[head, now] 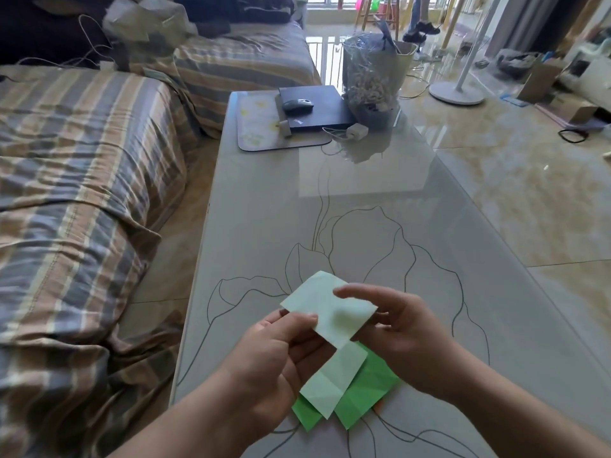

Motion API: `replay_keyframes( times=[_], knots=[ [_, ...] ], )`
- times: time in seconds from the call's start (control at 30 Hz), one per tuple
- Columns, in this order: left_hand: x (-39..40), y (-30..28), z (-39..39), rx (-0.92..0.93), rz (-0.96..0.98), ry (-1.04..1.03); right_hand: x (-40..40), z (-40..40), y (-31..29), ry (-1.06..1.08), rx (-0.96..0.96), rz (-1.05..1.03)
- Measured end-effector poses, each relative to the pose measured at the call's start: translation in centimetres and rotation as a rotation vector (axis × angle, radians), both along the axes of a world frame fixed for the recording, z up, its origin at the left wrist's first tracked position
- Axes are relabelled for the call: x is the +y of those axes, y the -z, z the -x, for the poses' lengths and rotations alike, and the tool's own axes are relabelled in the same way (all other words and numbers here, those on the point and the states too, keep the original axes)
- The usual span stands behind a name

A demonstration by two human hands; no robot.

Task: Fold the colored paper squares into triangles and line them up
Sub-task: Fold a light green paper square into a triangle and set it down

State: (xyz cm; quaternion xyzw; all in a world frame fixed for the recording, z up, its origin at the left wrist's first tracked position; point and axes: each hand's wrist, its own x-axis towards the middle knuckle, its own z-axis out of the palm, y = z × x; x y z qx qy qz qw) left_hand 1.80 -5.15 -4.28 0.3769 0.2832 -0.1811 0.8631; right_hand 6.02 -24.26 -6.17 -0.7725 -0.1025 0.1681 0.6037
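Observation:
I hold a pale green paper square up above the table's near end. My left hand pinches its lower left edge between thumb and fingers. My right hand grips its right side, index finger lying over the top face. Below it on the table lies a small pile: another pale green creased square on top of bright green sheets, with a sliver of orange paper showing under them.
The grey glass table bears a flower line drawing. At its far end sit a mat, a black laptop with a mouse, a charger and a wrapped bouquet. A striped sofa runs along the left.

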Motion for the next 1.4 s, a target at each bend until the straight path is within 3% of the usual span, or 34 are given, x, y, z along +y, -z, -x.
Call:
replay_keyframes(
  times=[0.2, 0.37, 0.5, 0.83, 1.2, 1.4],
  knots=[
    [0.2, -0.8, 0.1, 0.090, 0.103, 0.050, 0.0, -0.2, -0.4, 0.002, 0.004, -0.160],
    [1.0, -1.0, -0.6, -0.020, -0.192, 0.034, -0.6, -0.3, -1.3, -0.107, 0.017, -0.173],
    [1.4, -1.6, -0.8, -0.084, -0.280, 0.070, -1.4, -1.0, -1.8, -0.149, 0.031, -0.174],
    [1.4, -1.8, -0.6, -0.163, -0.354, 0.454, -2.4, -1.5, -2.2, -0.391, 0.359, -0.311],
    [1.0, -1.6, -0.6, -0.223, -0.492, 0.392, -2.5, -1.4, -2.2, -0.256, 0.322, -0.149],
    [1.0, -1.6, -0.6, -0.275, -0.507, 0.324, -2.8, -1.7, -2.2, -0.228, 0.258, -0.166]
  ],
)
